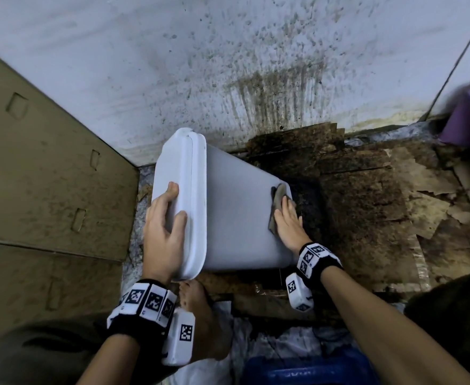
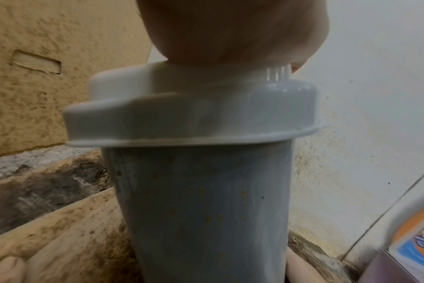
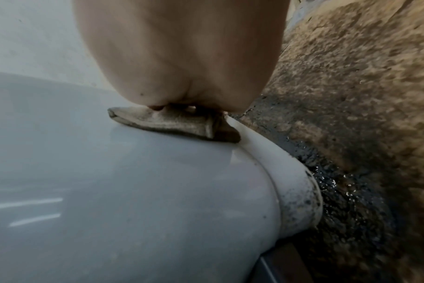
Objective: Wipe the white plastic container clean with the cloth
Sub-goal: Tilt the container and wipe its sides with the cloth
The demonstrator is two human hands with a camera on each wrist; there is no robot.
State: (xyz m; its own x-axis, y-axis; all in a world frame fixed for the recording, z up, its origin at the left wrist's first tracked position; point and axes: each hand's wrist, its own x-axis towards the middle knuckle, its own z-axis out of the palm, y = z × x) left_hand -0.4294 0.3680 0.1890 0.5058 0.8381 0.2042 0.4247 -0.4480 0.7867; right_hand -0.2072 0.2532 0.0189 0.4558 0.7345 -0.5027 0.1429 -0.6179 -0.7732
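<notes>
The left hand grips the lidded end of the tipped white plastic container, apparently to steady it, while the flat, open right hand presses the cloth onto its opposite end.

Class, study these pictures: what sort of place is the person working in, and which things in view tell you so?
Probably a grimy floor corner of a kitchen or storeroom: a white wall splashed with brown grime, soiled cardboard laid over the floor, and a flattened cardboard box propped at the side.
</notes>
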